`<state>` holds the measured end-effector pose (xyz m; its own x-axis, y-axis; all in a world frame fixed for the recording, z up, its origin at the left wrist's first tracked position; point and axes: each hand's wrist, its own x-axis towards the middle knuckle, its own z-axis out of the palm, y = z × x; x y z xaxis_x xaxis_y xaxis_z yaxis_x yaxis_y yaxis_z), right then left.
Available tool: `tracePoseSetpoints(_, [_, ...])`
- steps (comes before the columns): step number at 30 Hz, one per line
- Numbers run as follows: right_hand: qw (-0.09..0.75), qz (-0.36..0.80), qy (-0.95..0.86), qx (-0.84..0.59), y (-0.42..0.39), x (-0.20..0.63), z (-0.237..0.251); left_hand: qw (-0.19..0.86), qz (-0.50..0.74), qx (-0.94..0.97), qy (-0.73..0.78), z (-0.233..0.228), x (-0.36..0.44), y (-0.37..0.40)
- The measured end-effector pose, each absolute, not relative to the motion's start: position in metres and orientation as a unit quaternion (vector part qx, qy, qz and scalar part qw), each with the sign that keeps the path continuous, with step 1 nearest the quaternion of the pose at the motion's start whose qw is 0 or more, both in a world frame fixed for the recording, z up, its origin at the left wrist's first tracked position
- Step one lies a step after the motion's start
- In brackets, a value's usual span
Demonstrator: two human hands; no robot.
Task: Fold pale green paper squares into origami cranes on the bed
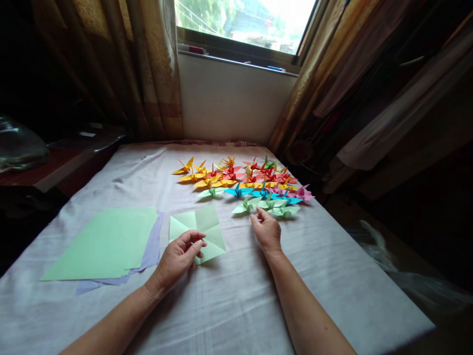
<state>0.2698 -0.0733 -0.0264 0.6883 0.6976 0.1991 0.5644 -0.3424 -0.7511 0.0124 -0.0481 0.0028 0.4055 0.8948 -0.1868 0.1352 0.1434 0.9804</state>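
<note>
A light green square of origami paper (212,222), marked with crossing fold lines, lies on the cloth-covered table (236,301). My left hand (183,251) is over its lower left part, fingers loosely curled, with a gap between thumb and forefinger. Further right, my right hand (266,229) has its thumb and forefinger closed at the edge of a pale green paper crane (246,206); the exact contact is partly hidden. Beside that crane stand two more pale green ones (284,211). Behind them are rows of blue cranes (238,191), yellow cranes (186,167), red and pink cranes.
Green paper sheets (103,241) lie at the left over purple sheets (153,241). A window (244,22) and curtains (144,64) are behind the table. To the left is a dark red surface (55,162) with a glass object; clear plastic (391,266) is beyond the right edge.
</note>
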Motion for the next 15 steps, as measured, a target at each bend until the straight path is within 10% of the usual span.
tracePoseSetpoints(15, [0.379,0.151,-0.578,-0.707,-0.100,0.200,0.005,0.062,0.162,0.932,0.317,-0.026,-0.043,-0.053])
